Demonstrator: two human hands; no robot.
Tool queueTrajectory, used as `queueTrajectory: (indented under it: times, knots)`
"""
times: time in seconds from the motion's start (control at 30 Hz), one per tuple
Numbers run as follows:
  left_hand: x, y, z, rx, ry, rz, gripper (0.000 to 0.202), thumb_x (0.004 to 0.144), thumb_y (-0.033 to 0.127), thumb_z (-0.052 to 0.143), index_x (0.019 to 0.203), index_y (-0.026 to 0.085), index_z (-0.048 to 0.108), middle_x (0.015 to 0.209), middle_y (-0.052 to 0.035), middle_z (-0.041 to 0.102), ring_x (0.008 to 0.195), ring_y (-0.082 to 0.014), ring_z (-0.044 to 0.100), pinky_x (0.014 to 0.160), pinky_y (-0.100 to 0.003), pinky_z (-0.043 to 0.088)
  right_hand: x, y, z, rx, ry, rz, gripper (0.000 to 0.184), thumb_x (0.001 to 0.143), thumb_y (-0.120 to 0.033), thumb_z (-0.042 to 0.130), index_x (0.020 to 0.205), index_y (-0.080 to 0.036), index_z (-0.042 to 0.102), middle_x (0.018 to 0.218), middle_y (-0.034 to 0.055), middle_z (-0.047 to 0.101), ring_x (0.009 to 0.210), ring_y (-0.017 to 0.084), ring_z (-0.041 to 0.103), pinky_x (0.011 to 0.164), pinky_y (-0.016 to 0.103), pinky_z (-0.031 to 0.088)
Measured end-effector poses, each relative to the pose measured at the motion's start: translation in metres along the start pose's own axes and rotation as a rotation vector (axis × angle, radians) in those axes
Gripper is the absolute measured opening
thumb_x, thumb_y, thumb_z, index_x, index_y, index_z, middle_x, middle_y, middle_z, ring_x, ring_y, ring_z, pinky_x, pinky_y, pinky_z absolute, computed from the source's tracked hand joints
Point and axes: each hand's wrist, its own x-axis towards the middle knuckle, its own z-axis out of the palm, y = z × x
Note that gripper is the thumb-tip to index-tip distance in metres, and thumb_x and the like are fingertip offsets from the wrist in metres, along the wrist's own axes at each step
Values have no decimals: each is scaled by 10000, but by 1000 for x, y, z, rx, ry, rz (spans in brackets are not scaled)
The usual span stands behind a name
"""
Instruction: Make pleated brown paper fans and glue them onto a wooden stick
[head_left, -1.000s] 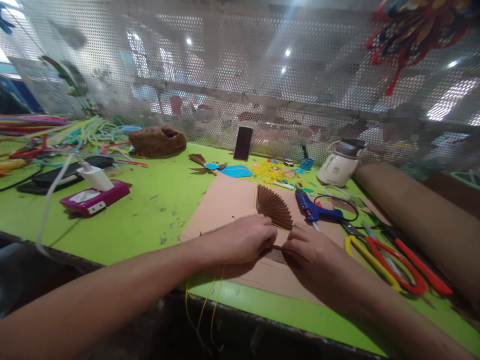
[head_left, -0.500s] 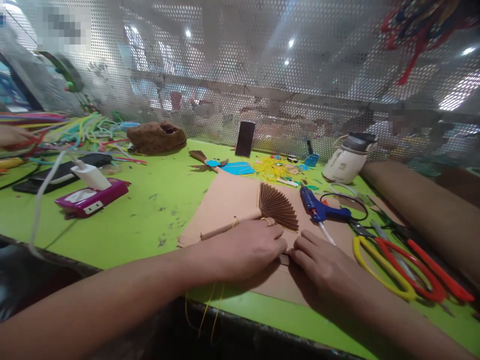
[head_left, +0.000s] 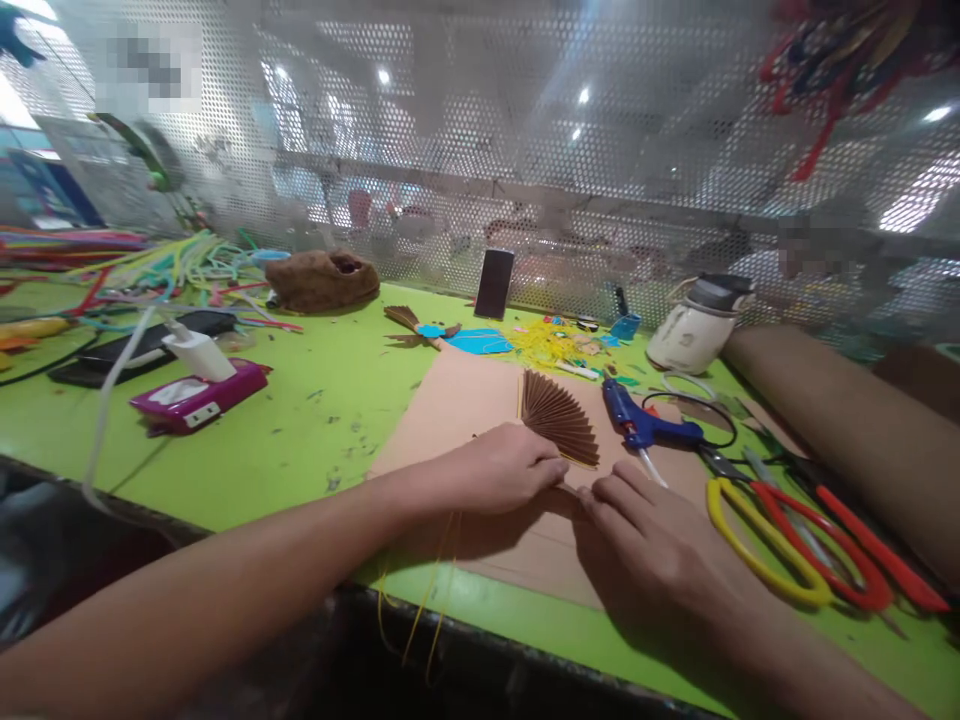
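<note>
A brown pleated paper fan (head_left: 561, 420) lies spread on a tan paper sheet (head_left: 465, 395) on the green table (head_left: 300, 420). My left hand (head_left: 510, 468) rests closed over the fan's base, hiding its rolled handle, with the fingertips pinched toward the right. My right hand (head_left: 645, 525) lies just right of it on the sheet, fingers curled and pressed together, tips almost touching the left hand's. What the fingertips pinch between them is hidden. Thin yellow strands (head_left: 420, 610) hang over the table's front edge below my left wrist.
A blue glue gun (head_left: 637, 420) and yellow and red scissors (head_left: 795, 540) lie right of the sheet. Farther right is a big cardboard roll (head_left: 840, 420). A white jar (head_left: 694, 325), a phone (head_left: 494, 284), a pink box with a charger (head_left: 196, 390) and coloured strips (head_left: 150, 270) sit behind and left.
My left hand has slid up over the fan's rolled handle, which showed half a second ago and is now covered. The right hand has stayed close beside it.
</note>
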Motion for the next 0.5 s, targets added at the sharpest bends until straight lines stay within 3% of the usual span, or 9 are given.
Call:
queueTrajectory:
  times: [0.17,0.3,0.4,0.5]
  knots:
    - [-3,0,-2,-267,-146,-21,353,891,359,391,694,143,589,722,-11,610,686,-130,535,635,-233,392,3,-1,3,66,119,42,221,808,-55,444,667,-178,561,684,80,501,676,213,411,633,395,389]
    - [-1,-5,1,-326,-225,-41,383,913,350,378,639,153,560,626,-11,621,619,-121,545,663,-240,412,5,1,-2,309,139,182,123,812,-101,498,836,-161,603,800,92,565,764,220,481,690,383,430]
    - [-2,-6,2,-315,-214,-5,409,919,351,376,602,161,551,577,-7,613,613,-121,540,693,-241,415,7,8,-15,509,153,354,213,802,-161,564,1014,-172,588,981,102,598,918,230,528,779,364,452]
    - [-6,0,1,-274,-175,21,376,921,340,366,667,161,578,624,-8,619,610,-120,533,662,-239,408,8,13,-23,671,102,453,157,827,-225,562,970,-203,623,949,77,636,878,211,571,745,325,467]
